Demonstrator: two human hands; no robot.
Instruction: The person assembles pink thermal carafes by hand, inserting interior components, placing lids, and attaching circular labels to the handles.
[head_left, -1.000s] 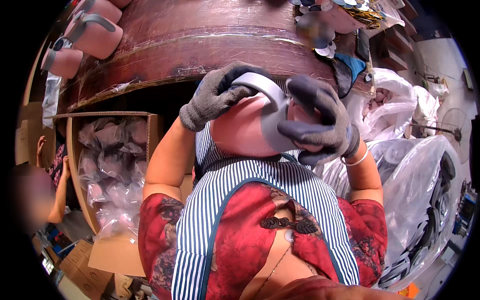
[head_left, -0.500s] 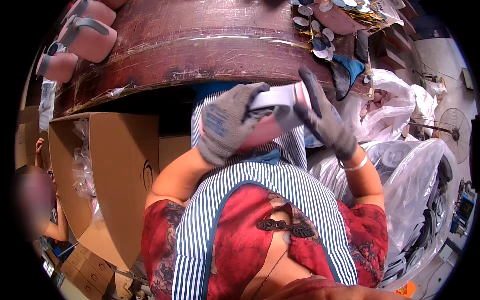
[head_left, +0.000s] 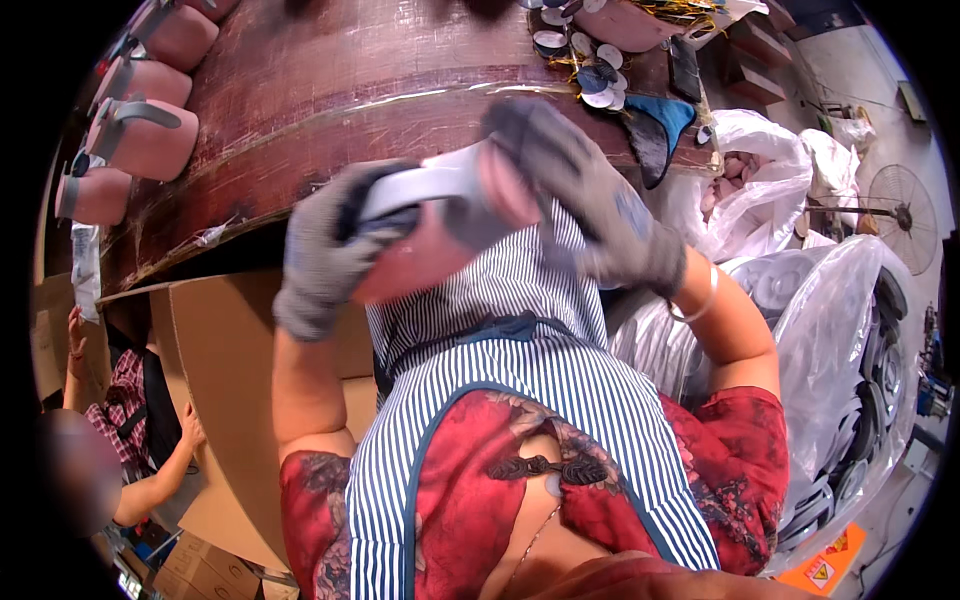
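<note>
Right, we start with the biggest thing before us: the scratched, dark red table (head_left: 330, 110). Off its near left side we have an open cardboard box (head_left: 235, 390), and a co-worker (head_left: 128, 385) left of the table with one hand at the box. Near the table's right end, we see a clear plastic bag (head_left: 840, 290) full of grey parts, and well right of the table, a fan (head_left: 900, 215). Along the table's left end we count several grey-handled jugs (head_left: 155, 145).

And now the pink jug (head_left: 420, 245), just in front of the table's near edge, tipped over, grey handle (head_left: 425, 185) uppermost! The left grip (head_left: 335, 240) wraps round handle and body, pinching them. The right grip (head_left: 590, 190) arches about the other end, toward the table's right; it's blurred, so we cannot tell whether it pinches.

Smaller still, we spot round discs (head_left: 600, 95) at the table's right.
</note>
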